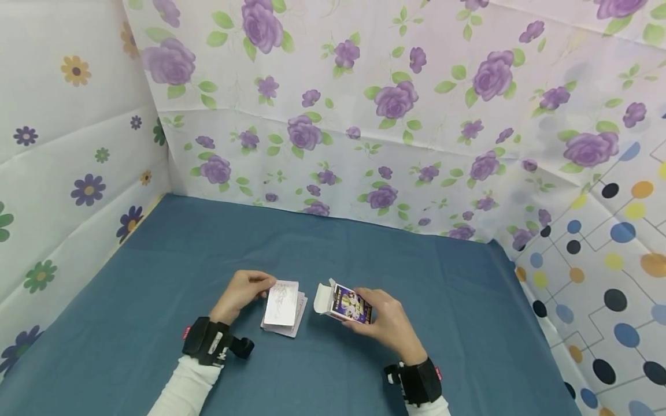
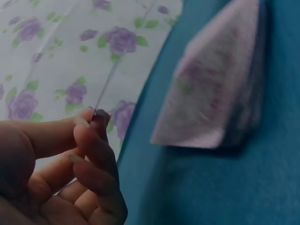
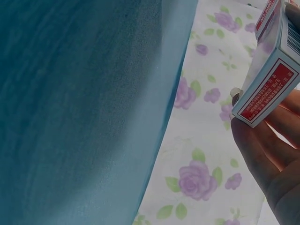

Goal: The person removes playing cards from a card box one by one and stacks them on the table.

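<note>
My left hand (image 1: 243,293) pinches a playing card (image 1: 281,304) by its upper left corner between thumb and fingertips. The card overlaps a small stack of playing cards (image 1: 300,315) on the blue cloth. In the left wrist view, the stack (image 2: 206,89) appears blurred to the right of the pinching fingers (image 2: 96,140). My right hand (image 1: 386,325) grips a card box (image 1: 352,304) with a dark, colourful front, thumb and fingers on opposite sides. Its white end flap (image 1: 323,298) stands open towards the cards. A red label and a barcode show on the box (image 3: 267,91) in the right wrist view.
A blue cloth (image 1: 208,242) covers the table. Behind it hangs a purple-flowered curtain (image 1: 338,115), with a daisy-patterned sheet (image 1: 67,144) at the left and a dotted one (image 1: 614,260) at the right. Each wrist wears a black strap (image 1: 205,341).
</note>
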